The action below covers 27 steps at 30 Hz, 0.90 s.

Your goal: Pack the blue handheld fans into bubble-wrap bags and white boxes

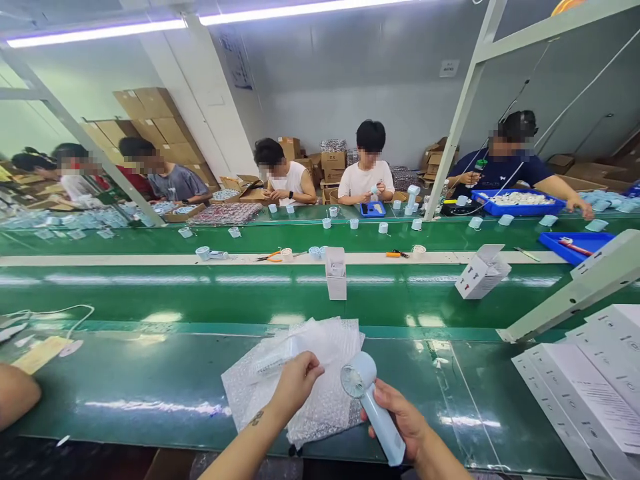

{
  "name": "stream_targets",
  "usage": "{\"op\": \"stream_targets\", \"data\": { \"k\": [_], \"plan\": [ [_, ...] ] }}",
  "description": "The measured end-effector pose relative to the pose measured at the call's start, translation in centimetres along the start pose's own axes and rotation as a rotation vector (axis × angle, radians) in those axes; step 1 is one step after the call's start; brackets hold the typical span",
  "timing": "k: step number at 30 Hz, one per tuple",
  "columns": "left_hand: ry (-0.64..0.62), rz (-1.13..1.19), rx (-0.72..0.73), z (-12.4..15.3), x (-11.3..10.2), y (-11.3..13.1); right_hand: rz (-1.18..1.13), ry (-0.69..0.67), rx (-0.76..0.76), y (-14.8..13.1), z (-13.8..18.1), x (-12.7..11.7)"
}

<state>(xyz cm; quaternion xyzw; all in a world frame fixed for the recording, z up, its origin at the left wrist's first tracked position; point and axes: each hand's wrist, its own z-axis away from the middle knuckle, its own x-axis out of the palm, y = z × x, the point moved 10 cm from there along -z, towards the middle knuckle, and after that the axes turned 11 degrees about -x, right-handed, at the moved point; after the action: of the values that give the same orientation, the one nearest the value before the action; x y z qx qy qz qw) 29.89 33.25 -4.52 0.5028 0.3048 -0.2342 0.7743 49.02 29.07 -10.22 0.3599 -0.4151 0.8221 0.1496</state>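
Note:
My right hand [397, 417] is wrapped around the handle of a light blue handheld fan [383, 420], its round head tilted up and to the left. My left hand [296, 381] is pinched closed over a pile of bubble-wrap bags [333, 400] on the bench. Whether a bag edge is between its fingertips I cannot make out. A pale blue item [277, 357] shows under the bubble wrap, left of my left hand.
Stacked white boxes [595, 380] stand at the right. Beyond the bench, a green conveyor [240, 293] carries an open white box [337, 283] and a tilted one [481, 275]. Co-workers sit along the far side. Another person's arm [17, 397] is at the left edge.

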Motion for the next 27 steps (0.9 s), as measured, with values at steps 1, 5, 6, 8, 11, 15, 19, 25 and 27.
{"op": "stream_targets", "data": {
  "k": [1,5,6,8,11,15,19,25,27],
  "plan": [
    [-0.010,0.048,0.005,0.0,0.1,0.3,-0.011,-0.032,0.007,-0.1,-0.7,0.2],
    [-0.041,0.215,0.017,0.8,-0.4,1.6,-0.216,0.008,0.012,0.0,-2.7,-1.3],
    [-0.043,0.276,0.010,1.0,-0.9,1.9,-0.298,0.010,0.019,0.1,-2.9,-1.7],
    [-0.087,0.498,-0.033,1.5,-1.7,2.5,-0.426,-0.016,0.034,0.0,-3.2,-2.0],
    [-0.266,0.938,-0.138,1.6,-2.0,3.7,-0.460,-0.045,0.023,-0.8,-3.7,-2.3],
    [-0.217,0.869,-0.154,-0.7,-3.2,3.9,-0.365,0.007,-0.040,-1.6,-4.5,-3.4],
    [-0.069,0.598,-0.154,-4.2,-4.1,1.9,-0.312,0.147,-0.076,-1.3,-4.8,-4.4],
    [-0.023,0.268,0.114,-1.0,-1.0,4.8,-0.291,0.339,-0.052,0.4,-5.2,-4.2],
    [-0.157,-0.117,0.229,1.5,3.5,6.4,-0.335,0.378,-0.097,0.3,-5.3,-4.1]
  ]
}}
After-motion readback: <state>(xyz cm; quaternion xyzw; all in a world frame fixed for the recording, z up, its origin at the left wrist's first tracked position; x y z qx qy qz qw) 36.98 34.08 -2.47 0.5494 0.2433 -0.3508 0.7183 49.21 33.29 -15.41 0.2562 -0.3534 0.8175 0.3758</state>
